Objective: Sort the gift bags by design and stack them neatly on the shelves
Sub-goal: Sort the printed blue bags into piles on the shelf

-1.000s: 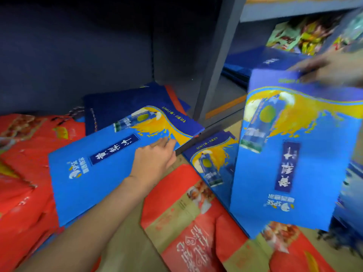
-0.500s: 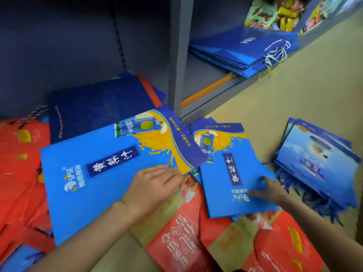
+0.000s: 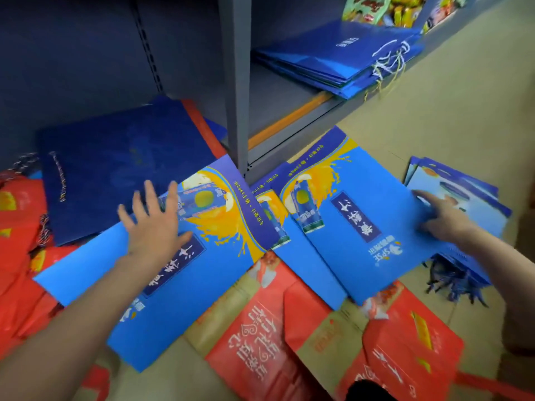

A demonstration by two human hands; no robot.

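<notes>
Flat gift bags lie scattered on the floor before a grey shelf unit. My left hand, fingers spread straight, lies on a large bright-blue bag with an orange splash. A second bag of the same design lies to its right, and my right hand rests at its right edge, the fingertips against a light-blue bag pile. A dark navy bag lies behind my left hand. Red bags lie in front.
A grey shelf post stands between the two bays. On the low right shelf sits a neat stack of blue bags with cord handles hanging over the edge. More red bags pile up at the left. Colourful packets fill the back.
My left hand slid up the large blue bag and spread its fingers. My right hand set the second blue bag on the floor, then moved right with it toward the light-blue pile.
</notes>
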